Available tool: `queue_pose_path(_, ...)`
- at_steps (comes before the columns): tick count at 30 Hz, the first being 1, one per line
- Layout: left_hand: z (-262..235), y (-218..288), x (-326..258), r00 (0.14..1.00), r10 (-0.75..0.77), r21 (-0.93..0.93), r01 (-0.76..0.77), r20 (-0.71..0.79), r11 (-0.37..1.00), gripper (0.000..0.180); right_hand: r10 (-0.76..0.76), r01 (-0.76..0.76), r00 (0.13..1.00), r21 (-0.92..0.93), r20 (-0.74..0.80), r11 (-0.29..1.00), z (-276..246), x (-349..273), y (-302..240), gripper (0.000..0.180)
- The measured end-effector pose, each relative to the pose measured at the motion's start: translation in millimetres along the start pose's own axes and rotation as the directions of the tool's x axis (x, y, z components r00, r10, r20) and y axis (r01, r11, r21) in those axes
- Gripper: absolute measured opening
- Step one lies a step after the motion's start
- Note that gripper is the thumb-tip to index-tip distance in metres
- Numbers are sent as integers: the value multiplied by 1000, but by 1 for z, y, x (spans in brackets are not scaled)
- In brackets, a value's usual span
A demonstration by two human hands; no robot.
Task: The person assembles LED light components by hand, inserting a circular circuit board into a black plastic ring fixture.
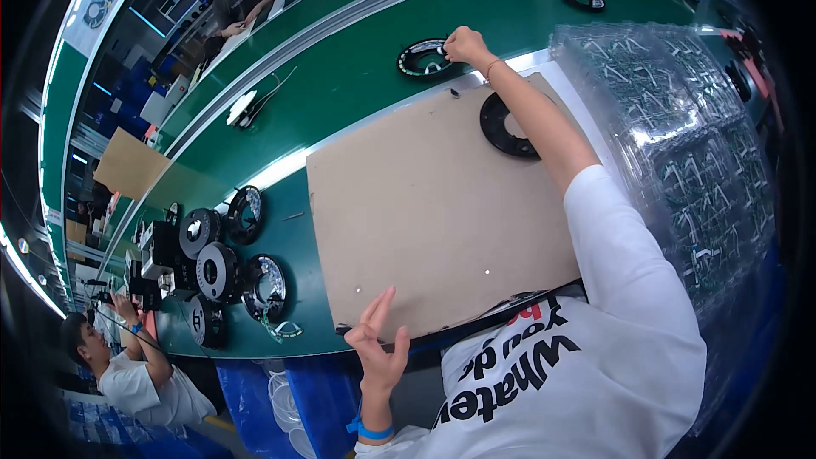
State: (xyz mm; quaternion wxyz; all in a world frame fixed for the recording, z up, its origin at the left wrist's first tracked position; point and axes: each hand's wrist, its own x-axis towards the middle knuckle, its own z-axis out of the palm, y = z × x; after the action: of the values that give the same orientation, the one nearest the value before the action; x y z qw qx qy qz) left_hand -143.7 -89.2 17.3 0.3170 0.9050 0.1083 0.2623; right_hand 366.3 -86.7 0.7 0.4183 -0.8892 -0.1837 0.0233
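Note:
My right hand (466, 46) reaches far out over the green belt, its fingers closed at the right edge of a black ring-shaped housing (414, 72) with light parts inside. The fingertips are partly hidden. Below that forearm, another black ring (495, 125) lies on a brown cardboard sheet (425, 204), partly covered by my arm. My left hand (379, 350) is near the sheet's front edge, fingers apart and holding nothing.
Several round black units (218, 272) stand at the left of the table beside a small circuit strip (289, 330). Clear plastic trays (671, 136) with circuit strips are stacked at right. A white part with a cable (242, 108) lies on the belt. Co-workers sit at left and across.

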Motion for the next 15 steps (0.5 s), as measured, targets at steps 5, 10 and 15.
queue_pose_path(5,10,13,37,996,88,-197,-90,-20,976,23,-281,286,877,45,389,957,-73,-22,-6,41)
queue_pose_path(10,28,36,116,921,9,-110,37,389,993,20,-336,545,766,-276,548,792,-193,-77,4,35)
queue_pose_path(15,112,37,188,919,354,53,-368,174,928,38,-41,397,850,-588,525,705,-301,-135,71,32)
